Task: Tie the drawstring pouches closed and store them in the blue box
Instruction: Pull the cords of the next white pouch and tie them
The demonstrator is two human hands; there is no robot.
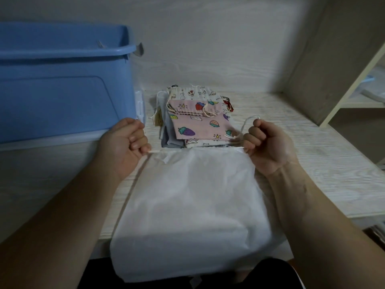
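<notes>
Large white fabric drawstring pouch (187,205) lies flat, long axis 6 to 12 o'clock, mouth at 12 between the hands. Left hand (125,142) at 9 and right hand (266,147) at 3 are held apart, each fist clenching the white cord (155,151). Blue plastic box (62,90) sits at 10, nearer the left hand. Its inside is hidden, and the pouch bottom is cut off.

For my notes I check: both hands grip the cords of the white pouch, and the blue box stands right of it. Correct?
No. The head view shows the box left of the pouch. The rest holds: the left hand and right hand grip its cords.
</notes>
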